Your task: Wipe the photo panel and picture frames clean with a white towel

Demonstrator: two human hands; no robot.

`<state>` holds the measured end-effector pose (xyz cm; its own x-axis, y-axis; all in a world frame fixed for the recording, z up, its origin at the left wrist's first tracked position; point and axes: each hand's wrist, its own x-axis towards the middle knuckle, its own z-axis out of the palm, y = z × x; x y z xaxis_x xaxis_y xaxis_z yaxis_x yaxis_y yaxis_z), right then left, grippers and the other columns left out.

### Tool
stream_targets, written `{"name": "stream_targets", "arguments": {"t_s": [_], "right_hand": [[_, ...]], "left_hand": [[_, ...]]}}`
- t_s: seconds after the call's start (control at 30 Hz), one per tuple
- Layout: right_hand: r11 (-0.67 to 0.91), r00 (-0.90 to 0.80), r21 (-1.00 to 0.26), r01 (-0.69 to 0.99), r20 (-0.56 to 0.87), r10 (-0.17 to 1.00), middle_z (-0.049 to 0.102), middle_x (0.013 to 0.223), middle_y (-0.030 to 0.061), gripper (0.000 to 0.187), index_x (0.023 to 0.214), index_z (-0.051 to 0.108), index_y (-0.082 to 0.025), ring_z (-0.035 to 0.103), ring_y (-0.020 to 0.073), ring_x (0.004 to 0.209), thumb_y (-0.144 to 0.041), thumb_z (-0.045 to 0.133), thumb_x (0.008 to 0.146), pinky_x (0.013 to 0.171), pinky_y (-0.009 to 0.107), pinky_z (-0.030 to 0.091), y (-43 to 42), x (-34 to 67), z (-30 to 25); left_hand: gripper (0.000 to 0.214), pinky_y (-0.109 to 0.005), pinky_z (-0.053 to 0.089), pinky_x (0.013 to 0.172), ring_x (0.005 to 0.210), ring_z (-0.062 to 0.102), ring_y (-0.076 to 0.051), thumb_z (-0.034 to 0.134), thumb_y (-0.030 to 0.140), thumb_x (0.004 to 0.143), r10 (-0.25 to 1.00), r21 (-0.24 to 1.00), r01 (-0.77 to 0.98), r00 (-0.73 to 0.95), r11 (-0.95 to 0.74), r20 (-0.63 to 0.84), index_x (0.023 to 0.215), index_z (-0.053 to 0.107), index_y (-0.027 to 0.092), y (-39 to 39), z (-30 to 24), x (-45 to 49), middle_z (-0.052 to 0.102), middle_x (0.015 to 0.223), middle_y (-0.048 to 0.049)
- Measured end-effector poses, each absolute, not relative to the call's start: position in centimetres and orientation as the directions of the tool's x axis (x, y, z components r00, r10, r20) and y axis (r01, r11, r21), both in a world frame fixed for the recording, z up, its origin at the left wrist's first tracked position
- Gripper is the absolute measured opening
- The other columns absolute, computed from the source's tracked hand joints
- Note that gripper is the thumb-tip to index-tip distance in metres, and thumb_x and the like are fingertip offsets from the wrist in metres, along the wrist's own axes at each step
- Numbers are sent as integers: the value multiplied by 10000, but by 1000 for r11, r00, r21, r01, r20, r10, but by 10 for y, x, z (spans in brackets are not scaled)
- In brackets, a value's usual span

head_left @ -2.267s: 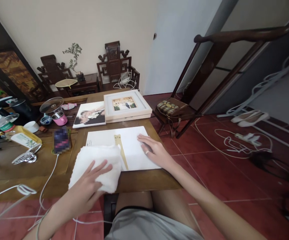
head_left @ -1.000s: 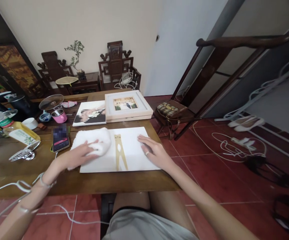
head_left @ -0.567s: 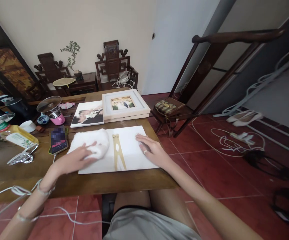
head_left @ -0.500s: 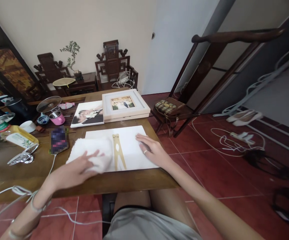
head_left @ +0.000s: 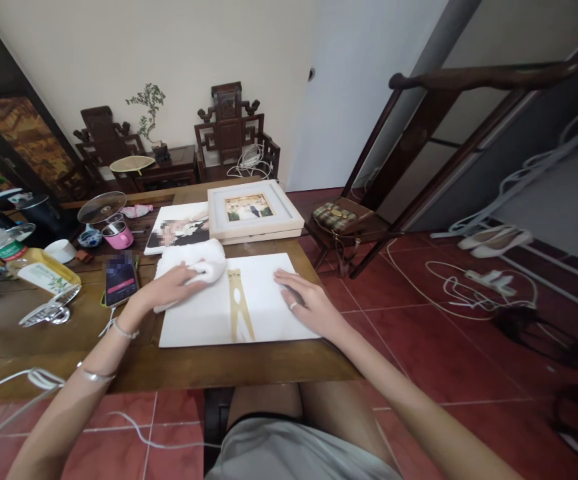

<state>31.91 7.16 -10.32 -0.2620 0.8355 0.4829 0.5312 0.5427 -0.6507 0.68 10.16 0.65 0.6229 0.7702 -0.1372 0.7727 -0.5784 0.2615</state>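
Note:
A white board [head_left: 199,330] lies flat near the front edge of the wooden table, with a gold A-shaped stand piece [head_left: 239,303] on its upper side. My left hand [head_left: 171,285] grips a white cloth [head_left: 191,253], which is bunched under the fingers and rests over the board's far left part. Some of those fingers are hidden in the folds. At the board's right side my right hand [head_left: 309,300] lies with its fingers stretched out, touching the surface; a ring is on one finger.
Behind the board are a boxy picture frame [head_left: 253,213] and a photo panel [head_left: 179,230]. To the left lie a phone [head_left: 120,283], a silver claw clip [head_left: 51,310], an oil bottle [head_left: 43,270] and a pink cup [head_left: 117,235]. A chair [head_left: 369,213] with a bag stands right.
My left hand has slid the cloth away from me, toward the board's far left corner, uncovering the near left part. My right hand has stayed in place.

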Motion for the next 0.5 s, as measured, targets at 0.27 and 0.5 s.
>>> {"name": "stream_targets", "arguments": {"t_s": [0.27, 0.5], "right_hand": [[547, -251, -666, 507, 493, 833, 663, 1246, 110, 313, 1136, 681, -214, 566, 264, 1237, -199, 516, 870, 1099, 516, 391, 73, 319, -105], [550, -244, -663, 507, 502, 830, 671, 1236, 98, 327, 1146, 680, -227, 567, 260, 1236, -190, 527, 860, 1105, 511, 384, 74, 318, -106]], "left_hand": [[366, -529, 160, 1181, 1457, 202, -279, 372, 343, 1013, 716, 221, 736, 675, -639, -178, 910, 648, 127, 77, 2, 20, 458, 1460, -139], [294, -587, 237, 1158, 1449, 208, -344, 427, 150, 933, 714, 157, 749, 662, -644, -229, 805, 690, 168, -34, -3, 31, 305, 1556, -57]]}}
